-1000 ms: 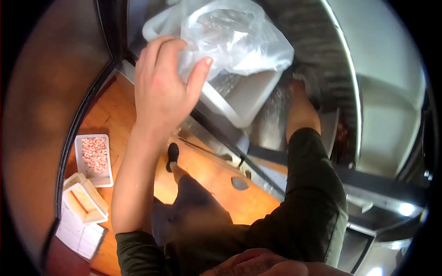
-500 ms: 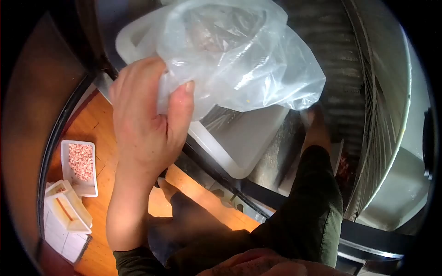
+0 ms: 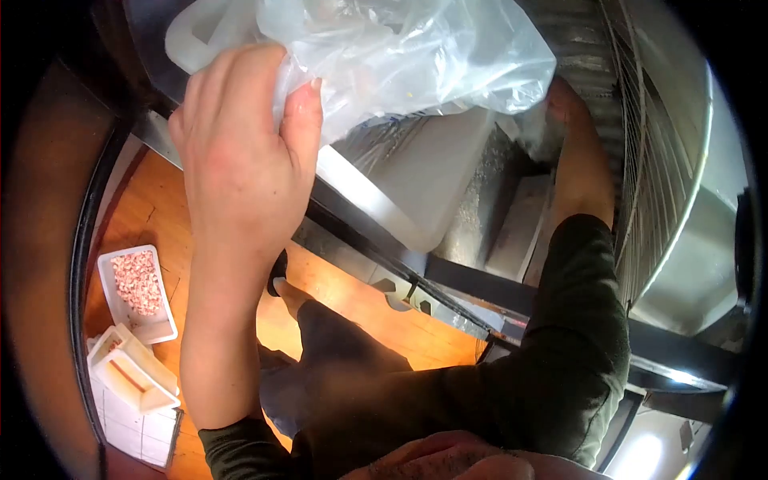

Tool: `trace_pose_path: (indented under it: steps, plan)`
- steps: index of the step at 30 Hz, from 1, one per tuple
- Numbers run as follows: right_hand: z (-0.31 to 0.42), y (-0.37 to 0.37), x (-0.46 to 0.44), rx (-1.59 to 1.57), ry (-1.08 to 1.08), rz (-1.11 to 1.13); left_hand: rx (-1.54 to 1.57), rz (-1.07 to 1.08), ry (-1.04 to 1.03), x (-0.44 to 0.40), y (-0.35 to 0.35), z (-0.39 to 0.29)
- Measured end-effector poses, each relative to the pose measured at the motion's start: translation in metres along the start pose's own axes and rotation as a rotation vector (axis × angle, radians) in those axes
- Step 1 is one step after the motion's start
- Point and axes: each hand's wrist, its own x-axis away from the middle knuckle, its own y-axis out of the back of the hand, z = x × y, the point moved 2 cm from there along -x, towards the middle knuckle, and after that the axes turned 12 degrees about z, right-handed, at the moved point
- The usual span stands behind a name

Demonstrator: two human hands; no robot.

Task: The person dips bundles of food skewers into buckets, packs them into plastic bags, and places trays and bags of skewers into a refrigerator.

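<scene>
A clear plastic bag (image 3: 448,60) spreads across the top of the view, crumpled and shiny, with a little blue print along its lower edge. My left hand (image 3: 244,132) is closed on the bag's left edge, thumb against the near side. At the bag's right corner is my right hand (image 3: 566,104), its fingers largely hidden and blurred, so its grip cannot be made out. Beneath the bag lies a white plastic tray (image 3: 428,188), its far part covered. What the bag contains is unclear.
A metal surface (image 3: 472,196) and a dark frame bar (image 3: 480,284) border the tray. White bins (image 3: 696,296) stand at right. On the orange floor at left are a white tray (image 3: 170,320) of pinkish pieces, a cream container (image 3: 164,392) and a white tiled board (image 3: 132,436).
The bag has shifted upward and slightly left with my left hand, uncovering more of the tray. My right hand has moved up and a little right. The camera view has shifted slightly.
</scene>
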Motion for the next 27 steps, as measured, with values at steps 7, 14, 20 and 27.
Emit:
trace_pose_path:
  steps: [7,14,20,27]
  plan:
    - [-0.017,0.005,-0.002,0.792,-0.164,-0.369,-0.002,0.024,-0.029,-0.002,0.007,0.001]
    - [-0.061,-0.033,-0.054,0.947,-0.274,-0.06,-0.028,0.019,-0.03,-0.003,0.003,0.005]
    - [-0.019,-0.108,0.0,0.532,-0.466,-0.283,-0.002,0.036,-0.012,-0.001,-0.003,0.007]
    - [-0.069,-0.034,-0.037,0.049,-0.417,-0.006,-0.057,0.093,-0.014,-0.002,0.004,0.006]
